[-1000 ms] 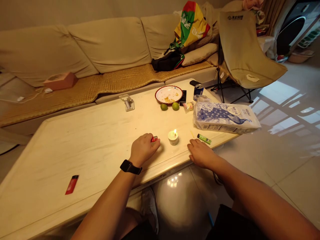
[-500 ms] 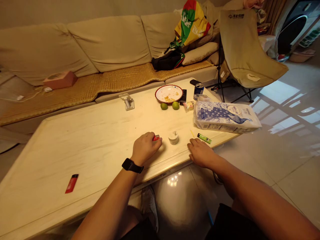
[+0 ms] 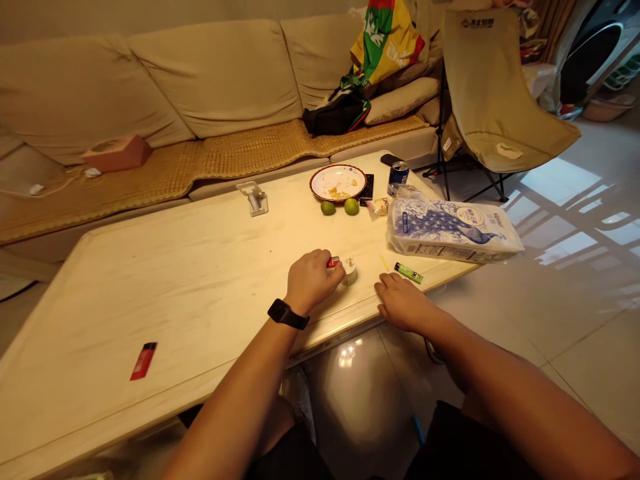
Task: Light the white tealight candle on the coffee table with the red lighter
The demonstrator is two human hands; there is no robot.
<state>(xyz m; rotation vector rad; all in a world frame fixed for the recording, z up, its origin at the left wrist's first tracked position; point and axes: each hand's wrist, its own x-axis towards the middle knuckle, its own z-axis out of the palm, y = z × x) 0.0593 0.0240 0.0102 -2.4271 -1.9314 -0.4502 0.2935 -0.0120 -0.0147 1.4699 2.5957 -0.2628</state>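
Note:
My left hand, with a black watch on its wrist, is closed around a red lighter; only the lighter's top end shows. Right beside that end stands a short white candle with a wick on top, partly covered by my thumb. My right hand rests on the table's near edge, its fingers apart and nothing in them. Just beyond its fingers lie a green lighter and a thin yellow stick. Another red lighter lies far to the left on the table.
Across the pale table are a red-rimmed plate with scraps, two green limes, a can and a wrapped tissue pack. A white holder lies further left. Behind stand a sofa and a folding chair.
My left hand has moved right and slightly away from me, bringing the red lighter up beside the candle. My right hand has stayed at the table edge.

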